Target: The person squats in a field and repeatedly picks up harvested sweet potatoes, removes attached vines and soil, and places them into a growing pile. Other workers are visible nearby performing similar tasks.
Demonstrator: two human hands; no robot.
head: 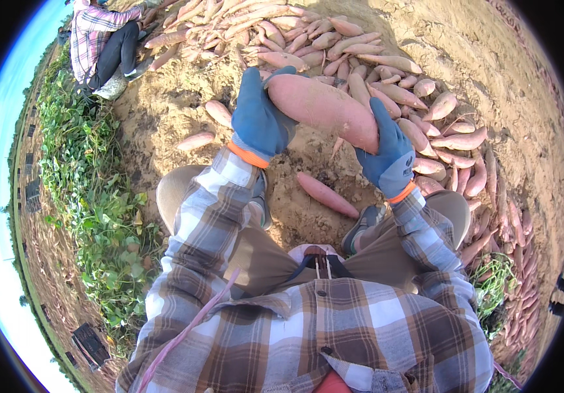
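A large pink-skinned sweet potato is held up between both my hands, tilted down to the right. My left hand, in a blue coated glove with an orange cuff, grips its upper left end. At its lower right end is my right hand, gloved the same way, thumb and fingers against it. Beneath, on the soil between my shoes, lies a single sweet potato. Two smaller ones, an upper and a lower, rest on the ground left of my left hand.
A long heap of sweet potatoes curves from the top round to the right. Leafy green vines run along the left. A co-worker in a plaid shirt sits at the upper left. A dark crate stands at the lower left.
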